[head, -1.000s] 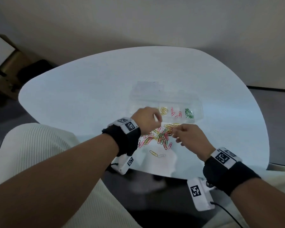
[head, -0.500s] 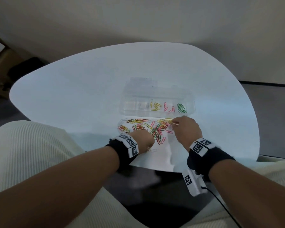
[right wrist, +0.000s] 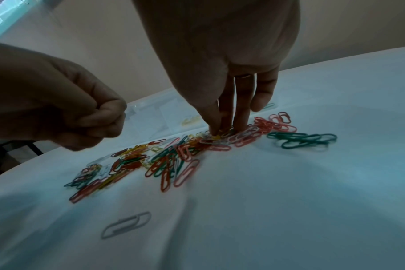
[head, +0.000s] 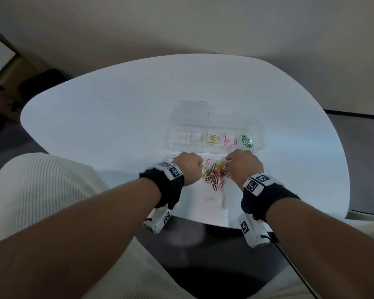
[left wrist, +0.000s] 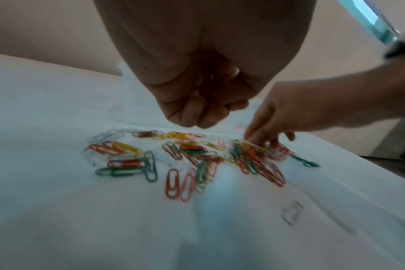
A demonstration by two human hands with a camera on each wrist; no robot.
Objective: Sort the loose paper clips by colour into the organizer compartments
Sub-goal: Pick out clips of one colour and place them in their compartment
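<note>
The clips (head: pixel 214 174) lie heaped at centre frame in the head view, on a white table (head: pixel 95 117), just below the clear organizer (head: pixel 173 139) (yellow, pink and green clips already sit in its right-hand compartments). The left hand (head: pixel 187 168) hovers over the heap's left edge, fingers curled; whether it holds anything cannot be told. The right hand (head: pixel 243 166) reaches down, its straight fingertips (right wrist: pixel 214 130) touching clips at the heap's upper right.
</note>
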